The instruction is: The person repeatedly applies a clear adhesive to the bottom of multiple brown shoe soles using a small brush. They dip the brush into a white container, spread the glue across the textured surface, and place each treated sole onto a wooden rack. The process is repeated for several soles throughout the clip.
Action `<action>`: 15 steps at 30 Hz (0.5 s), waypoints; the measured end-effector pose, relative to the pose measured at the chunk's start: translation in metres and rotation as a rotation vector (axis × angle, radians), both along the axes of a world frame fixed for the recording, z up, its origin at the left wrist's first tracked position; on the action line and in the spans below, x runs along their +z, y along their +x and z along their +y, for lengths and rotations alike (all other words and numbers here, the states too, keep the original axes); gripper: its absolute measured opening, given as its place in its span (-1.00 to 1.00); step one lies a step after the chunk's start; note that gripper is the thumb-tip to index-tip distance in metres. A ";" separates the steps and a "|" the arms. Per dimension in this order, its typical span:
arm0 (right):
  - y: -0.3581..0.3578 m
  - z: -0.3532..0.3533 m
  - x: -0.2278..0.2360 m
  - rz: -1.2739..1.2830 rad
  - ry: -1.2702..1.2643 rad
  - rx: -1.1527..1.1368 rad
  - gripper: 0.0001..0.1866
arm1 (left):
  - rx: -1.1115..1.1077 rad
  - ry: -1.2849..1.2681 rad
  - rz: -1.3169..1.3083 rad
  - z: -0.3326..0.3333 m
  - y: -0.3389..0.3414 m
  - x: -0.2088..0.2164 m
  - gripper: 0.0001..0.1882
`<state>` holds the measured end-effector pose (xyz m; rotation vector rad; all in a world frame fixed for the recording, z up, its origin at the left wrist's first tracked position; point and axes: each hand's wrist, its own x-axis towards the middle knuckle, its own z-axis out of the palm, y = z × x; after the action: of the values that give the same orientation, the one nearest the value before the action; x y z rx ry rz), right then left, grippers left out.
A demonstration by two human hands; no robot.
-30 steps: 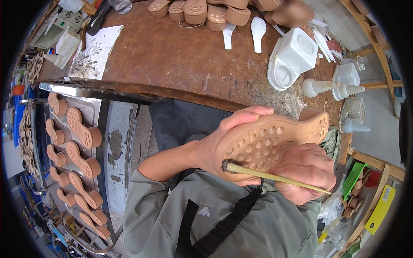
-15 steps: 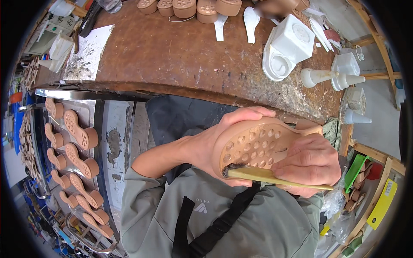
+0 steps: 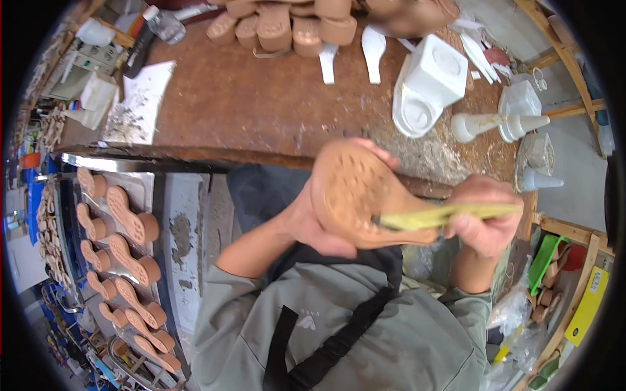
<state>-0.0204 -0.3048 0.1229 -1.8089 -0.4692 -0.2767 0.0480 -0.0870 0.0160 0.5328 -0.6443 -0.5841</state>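
A tan shoe sole (image 3: 355, 186) with a wide, dimpled front part is held over my lap, just in front of the table edge. My left hand (image 3: 312, 228) wraps round its wide end, thumb at the near side and fingertips showing at the far side. In my right hand (image 3: 484, 218) is a brush (image 3: 424, 216) with a flat yellow handle, gripped near its right end. The dark bristle tip sits at the near middle part of the sole, blurred by motion; whether it touches I cannot tell. The sole's narrow end lies partly behind the handle.
The brown table (image 3: 228, 104) bears piled soles (image 3: 274, 29), a white pot (image 3: 424, 85), nozzle bottles (image 3: 476, 125) and a stained white sheet (image 3: 140, 104). At left, a metal tray (image 3: 140, 182) holds rows of soles. Wooden shelving with a yellow plate (image 3: 587, 306) stands at right.
The sole has been turned and tilted in my left hand, its dimpled face now more upward. My right hand and the brush have moved up and right, off the wide end's near rim.
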 end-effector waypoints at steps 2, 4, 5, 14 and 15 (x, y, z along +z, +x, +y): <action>-0.002 0.016 -0.003 0.161 0.274 -0.247 -0.89 | 0.012 -0.106 0.383 -0.009 -0.001 0.006 0.02; 0.005 0.035 -0.013 0.072 0.329 -0.326 -0.89 | -0.026 -0.108 0.476 -0.005 -0.001 0.007 -0.05; 0.010 0.043 -0.014 0.032 0.358 -0.364 -0.89 | 0.027 -0.117 0.459 -0.009 -0.004 0.012 -0.08; 0.028 0.053 -0.006 -0.272 -0.133 -0.298 -0.86 | -0.082 -0.339 0.494 -0.012 -0.023 0.022 -0.15; 0.028 0.052 -0.006 -0.286 -0.132 -0.277 -0.85 | -0.091 -0.336 0.461 -0.013 -0.022 0.028 -0.14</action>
<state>0.0076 -0.2525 0.1171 -1.9735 -0.4425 -0.7174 0.0257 -0.0999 0.0438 0.0457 -0.3163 -0.6420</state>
